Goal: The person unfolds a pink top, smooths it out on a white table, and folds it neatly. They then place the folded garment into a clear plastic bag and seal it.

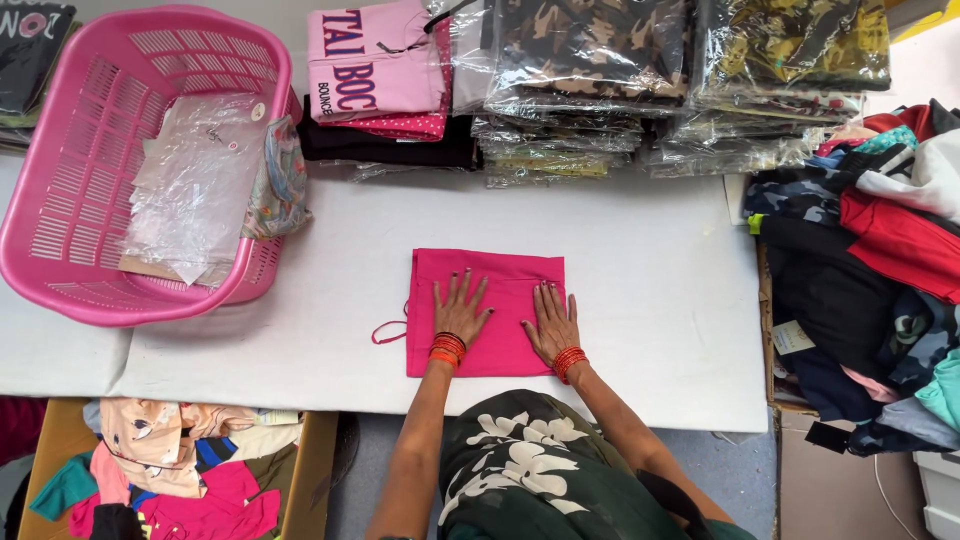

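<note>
1. Magenta folded garment (487, 312) lies flat on the white table (650, 300), at twelve o'clock from the person's body.
2. Left hand (459, 312) and right hand (552, 320) both press flat on it, fingers spread, grasping nothing.
3. Its long axis runs three to nine o'clock; a thin loop trails off at nine, nearer the left hand.
4. Pink basket (60, 200) sits at ten o'clock.

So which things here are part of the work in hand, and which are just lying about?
In hand:
- left hand, flat on the pink garment
- right hand, flat on it too
- table under it

Lying about:
- pink basket with plastic bags
- bagged clothes stacks
- loose clothes pile
- box of clothes
</note>
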